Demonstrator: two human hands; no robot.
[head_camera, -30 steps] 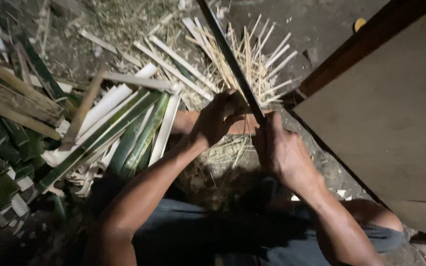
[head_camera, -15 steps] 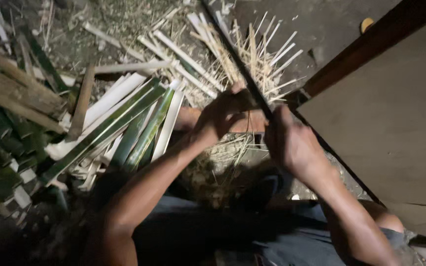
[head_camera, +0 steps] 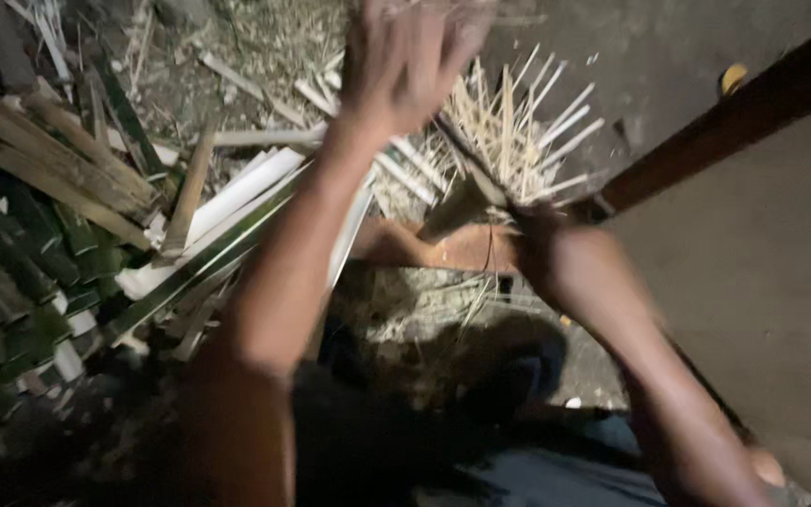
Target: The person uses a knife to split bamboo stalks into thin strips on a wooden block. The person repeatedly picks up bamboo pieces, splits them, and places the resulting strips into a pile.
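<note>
Looking down over both forearms onto a dirt floor (head_camera: 668, 84) littered with split bamboo. Left hand (head_camera: 405, 61) is raised high near the top edge of the view, blurred by motion, fingers spread loosely with nothing visibly in them; grip reads as open. Right hand (head_camera: 542, 249) sits low, just right of the fan of thin pale bamboo slivers (head_camera: 509, 141), its grip closed around the near end of a dark bamboo strip (head_camera: 466, 197) that slants up and left from the fist into the base of that fan. Blur hides the exact finger placement and whether a tool is also held. The slivers spread upward and outward from the fist, standing over the floor; their lower ends bunch just above a reddish-brown rounded surface (head_camera: 443, 249) lying directly below the fan, which cannot be identified for certain. Left of the fan, well apart from the right hand, lies a loose heap of wider split bamboo slats (head_camera: 227, 211), some showing white inner faces, some green skin, overlapping at angles. Farther left, a stack of green-skinned pieces (head_camera: 21, 253). Right of the fan, a dark wooden beam (head_camera: 734, 113) runs diagonally, edging a plain brown board (head_camera: 762, 282). A small yellow object (head_camera: 732, 77) sits just above the beam.
</note>
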